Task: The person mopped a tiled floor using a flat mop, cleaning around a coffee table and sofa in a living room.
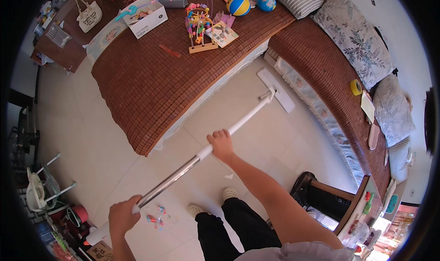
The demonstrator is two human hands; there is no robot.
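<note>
A flat mop with a white and chrome handle (178,175) slants across the view. Its pale rectangular head (283,99) lies on the tiled floor in the corner between the two mat-covered seats. My left hand (123,214) is wrapped around the handle's upper end at lower left. Farther down the pole, just past the white collar, my right hand (221,146) grips it. Small colourful scraps (156,219) lie on the floor right of my left hand, and a white scrap (229,176) lies near my shoes.
A large seat with a brown tile mat (165,89) holds a bead maze (202,48), a white box (147,25) and balls. Another matted seat (319,68) with cushions runs along the right. A table (361,195) stands lower right, a white-framed chair (36,192) at left.
</note>
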